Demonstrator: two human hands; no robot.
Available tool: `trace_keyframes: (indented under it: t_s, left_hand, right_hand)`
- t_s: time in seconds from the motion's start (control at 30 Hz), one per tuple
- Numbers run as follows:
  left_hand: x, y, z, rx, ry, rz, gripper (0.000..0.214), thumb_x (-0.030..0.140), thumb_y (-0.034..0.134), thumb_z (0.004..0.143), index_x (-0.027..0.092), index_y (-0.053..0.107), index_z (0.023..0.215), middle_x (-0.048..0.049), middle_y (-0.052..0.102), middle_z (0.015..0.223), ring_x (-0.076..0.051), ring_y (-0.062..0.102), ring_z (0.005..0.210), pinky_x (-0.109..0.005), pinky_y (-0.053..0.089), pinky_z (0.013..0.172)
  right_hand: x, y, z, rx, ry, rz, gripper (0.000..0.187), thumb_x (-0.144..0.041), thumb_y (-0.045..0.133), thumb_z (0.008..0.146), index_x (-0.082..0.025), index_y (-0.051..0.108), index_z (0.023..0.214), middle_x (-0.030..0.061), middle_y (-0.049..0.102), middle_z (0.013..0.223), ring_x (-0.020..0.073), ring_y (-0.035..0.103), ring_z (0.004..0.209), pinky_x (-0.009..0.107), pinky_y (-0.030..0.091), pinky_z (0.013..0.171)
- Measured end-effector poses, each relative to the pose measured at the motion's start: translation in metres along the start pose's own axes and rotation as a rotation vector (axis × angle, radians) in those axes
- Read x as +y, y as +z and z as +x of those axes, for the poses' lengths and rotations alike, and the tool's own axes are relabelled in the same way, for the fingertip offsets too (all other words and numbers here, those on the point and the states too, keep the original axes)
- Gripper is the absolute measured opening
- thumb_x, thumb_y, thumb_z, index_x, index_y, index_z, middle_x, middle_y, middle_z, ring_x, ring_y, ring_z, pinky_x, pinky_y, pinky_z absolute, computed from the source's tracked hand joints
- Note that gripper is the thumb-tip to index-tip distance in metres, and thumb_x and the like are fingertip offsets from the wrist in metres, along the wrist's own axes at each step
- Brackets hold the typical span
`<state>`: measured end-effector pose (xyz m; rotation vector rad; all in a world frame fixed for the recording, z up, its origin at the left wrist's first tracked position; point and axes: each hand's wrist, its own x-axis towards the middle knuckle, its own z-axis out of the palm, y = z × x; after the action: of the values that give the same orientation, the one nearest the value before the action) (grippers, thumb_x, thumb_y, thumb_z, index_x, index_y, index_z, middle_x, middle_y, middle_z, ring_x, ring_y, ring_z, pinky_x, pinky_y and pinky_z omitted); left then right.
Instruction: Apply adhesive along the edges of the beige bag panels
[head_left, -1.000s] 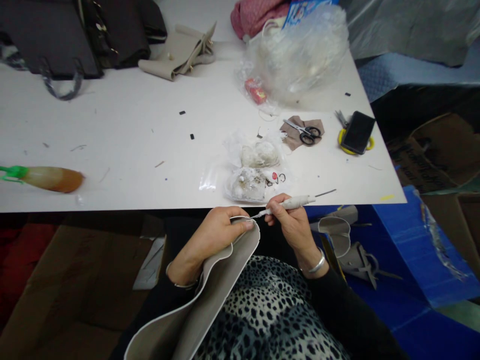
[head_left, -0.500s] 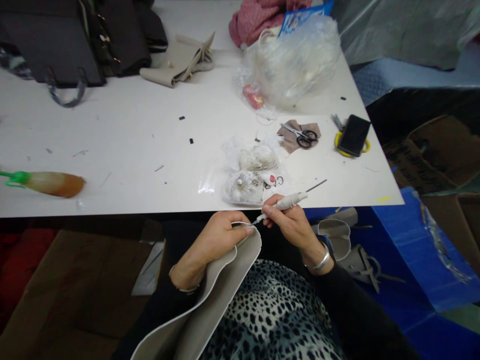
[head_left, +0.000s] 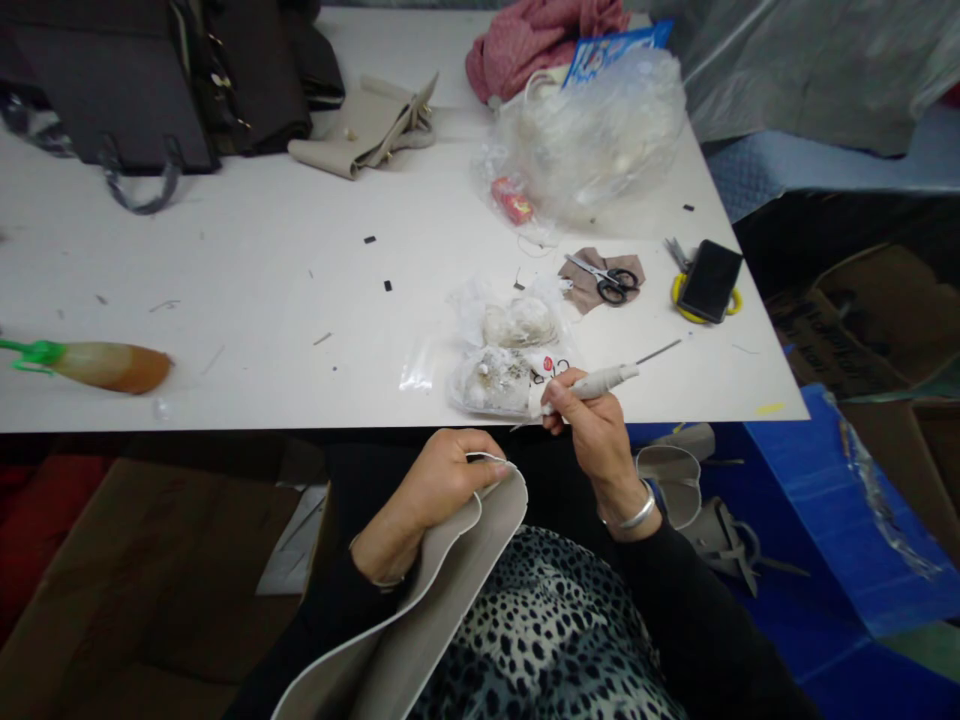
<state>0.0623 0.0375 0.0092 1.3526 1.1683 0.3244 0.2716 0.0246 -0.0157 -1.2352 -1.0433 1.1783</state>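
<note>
My left hand [head_left: 439, 482] pinches the curved top edge of a long beige leather piece [head_left: 420, 620] that runs down over my lap. A little above and to the right, my right hand [head_left: 592, 430] is closed around a white pen-shaped tool [head_left: 592, 385] with a thin wire at its back end. The tool's tip points left, level with the table's front edge and apart from the leather. Small clear bags of pale parts [head_left: 499, 350] lie on the white table [head_left: 262, 300] just beyond the tool.
On the table lie black scissors on a brown scrap [head_left: 607, 278], a dark phone on a yellow ring [head_left: 709, 282], a big clear plastic bag [head_left: 592, 130], black bags [head_left: 135, 70], a beige strap piece [head_left: 367, 125] and an amber bottle [head_left: 97, 365]. Beige leather parts [head_left: 682, 480] rest at right over blue sheeting.
My right hand has lifted the white tool up and away from the leather edge towards the table. My left hand keeps its pinch on the leather.
</note>
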Motion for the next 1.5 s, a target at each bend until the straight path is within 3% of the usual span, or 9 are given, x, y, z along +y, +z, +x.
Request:
trace_keyframes:
  t_s: [0.13, 0.37, 0.53, 0.8, 0.87, 0.97, 1.1, 1.2, 1.5]
  left_hand:
    - [-0.004, -0.013, -0.002, 0.107, -0.046, -0.057, 0.018, 0.034, 0.076, 0.076, 0.017, 0.076, 0.074, -0.0007, 0.069, 0.066, -0.017, 0.058, 0.064, -0.028, 0.044, 0.064]
    - [-0.009, -0.028, -0.008, 0.273, -0.091, -0.258, 0.024, 0.039, 0.078, 0.075, 0.018, 0.068, 0.075, 0.0022, 0.061, 0.058, -0.014, 0.054, 0.053, -0.026, 0.043, 0.054]
    - [-0.010, -0.032, -0.011, 0.241, -0.134, -0.387, 0.027, 0.040, 0.081, 0.073, 0.018, 0.066, 0.077, 0.0022, 0.062, 0.057, -0.014, 0.055, 0.050, -0.027, 0.045, 0.052]
    - [-0.011, -0.043, -0.015, 0.170, -0.197, -0.466, 0.030, 0.040, 0.086, 0.070, 0.017, 0.070, 0.080, -0.0009, 0.067, 0.061, -0.016, 0.060, 0.053, -0.029, 0.049, 0.055]
    - [-0.012, -0.045, -0.015, 0.152, -0.209, -0.489, 0.031, 0.040, 0.088, 0.068, 0.017, 0.070, 0.079, -0.0010, 0.067, 0.062, -0.016, 0.060, 0.054, -0.029, 0.050, 0.056]
    - [-0.015, -0.045, -0.013, 0.110, -0.216, -0.525, 0.034, 0.041, 0.090, 0.066, 0.017, 0.070, 0.079, -0.0007, 0.067, 0.063, -0.016, 0.060, 0.055, -0.028, 0.049, 0.056]
    - [-0.019, -0.043, -0.008, 0.040, -0.218, -0.531, 0.038, 0.042, 0.094, 0.062, 0.016, 0.071, 0.079, -0.0007, 0.066, 0.066, -0.014, 0.057, 0.056, -0.026, 0.046, 0.056]
    - [-0.018, -0.040, -0.006, -0.002, -0.211, -0.493, 0.038, 0.042, 0.094, 0.062, 0.017, 0.071, 0.078, -0.0012, 0.065, 0.068, -0.014, 0.055, 0.058, -0.026, 0.043, 0.056]
    - [-0.008, -0.037, -0.008, -0.054, -0.194, -0.465, 0.031, 0.037, 0.090, 0.063, 0.016, 0.071, 0.075, 0.0001, 0.064, 0.067, -0.012, 0.053, 0.058, -0.025, 0.039, 0.056]
  right_hand:
    - [0.011, 0.007, 0.000, 0.238, -0.108, -0.069, 0.027, -0.049, 0.069, 0.101, -0.022, 0.068, 0.096, -0.0018, 0.066, 0.073, 0.0146, 0.065, 0.065, 0.026, 0.053, 0.060]
    - [0.021, 0.015, -0.003, 0.239, -0.176, -0.162, 0.022, -0.044, 0.067, 0.103, -0.023, 0.068, 0.100, -0.0006, 0.068, 0.086, 0.0160, 0.069, 0.073, 0.031, 0.057, 0.070]
    - [0.024, 0.014, -0.002, 0.195, -0.188, -0.231, 0.022, -0.046, 0.065, 0.104, -0.025, 0.067, 0.100, -0.0005, 0.066, 0.086, 0.0182, 0.067, 0.076, 0.034, 0.057, 0.073]
    - [0.014, 0.015, -0.007, 0.090, -0.387, -0.497, 0.015, -0.035, 0.065, 0.106, -0.024, 0.071, 0.097, 0.0045, 0.072, 0.093, 0.0231, 0.068, 0.088, 0.039, 0.053, 0.085]
    - [0.010, 0.015, -0.010, 0.142, -0.381, -0.479, 0.016, -0.036, 0.066, 0.105, -0.024, 0.071, 0.096, 0.0048, 0.072, 0.093, 0.0234, 0.068, 0.087, 0.039, 0.054, 0.084]
    - [0.004, 0.018, -0.013, 0.210, -0.269, -0.274, 0.021, -0.043, 0.066, 0.104, -0.024, 0.069, 0.096, 0.0025, 0.069, 0.086, 0.0206, 0.067, 0.079, 0.036, 0.056, 0.074]
    - [-0.005, 0.026, -0.012, -0.010, -0.036, 0.061, 0.031, -0.053, 0.068, 0.101, -0.023, 0.067, 0.090, -0.0020, 0.065, 0.070, 0.0150, 0.063, 0.061, 0.028, 0.053, 0.057]
    - [-0.010, 0.028, -0.010, -0.163, 0.008, 0.087, 0.033, -0.053, 0.071, 0.099, -0.023, 0.067, 0.087, -0.0025, 0.064, 0.067, 0.0138, 0.062, 0.059, 0.026, 0.051, 0.056]
    - [-0.015, 0.026, -0.008, -0.246, -0.016, -0.017, 0.036, -0.054, 0.067, 0.101, -0.022, 0.065, 0.086, -0.0032, 0.062, 0.069, 0.0126, 0.059, 0.061, 0.027, 0.050, 0.059]
